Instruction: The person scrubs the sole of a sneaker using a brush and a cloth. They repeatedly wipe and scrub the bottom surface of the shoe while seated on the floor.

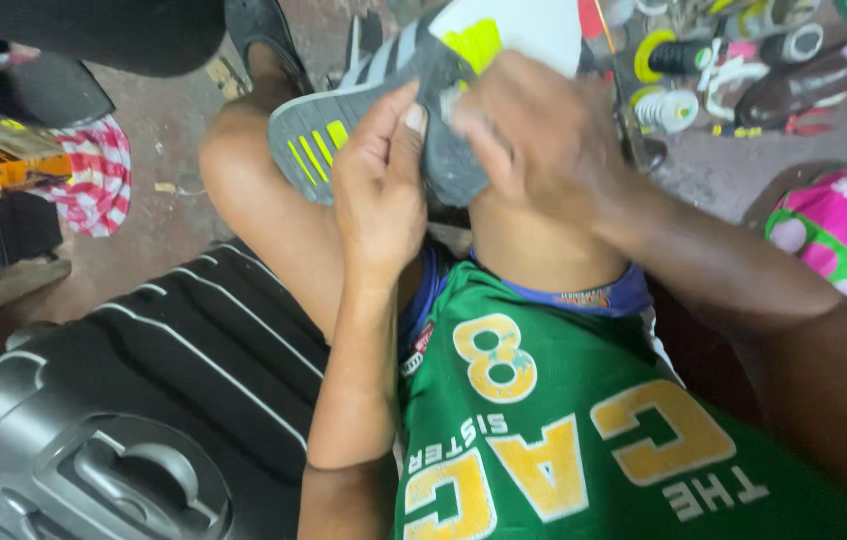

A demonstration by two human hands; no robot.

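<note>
**Shoe held on the knee, grip partly hidden**

Nearest the camera lie a black ribbed suitcase (143, 400) on the left and the person's green shorts (563, 430). Above them the shoe (383, 110), grey with yellow-green stripes on its sole, sits propped over the bare knee, sole turned up and towards the left.

The left hand (378, 190) is closed round the shoe's middle, thumb up along the sole edge. The right hand (543, 140) covers the heel end, curled over it; whether its fingers pinch something small against the shoe, I cannot tell.

Risks, as I judge them: the shoe rests on a rounded knee, so a hard push from the right hand could roll it out of the left hand's hold. A slip there would send fingers into the sole edge.

Farther off, thread spools (668, 105) and bottles (793, 45) crowd the floor; a dropped shoe could scatter them.
</note>
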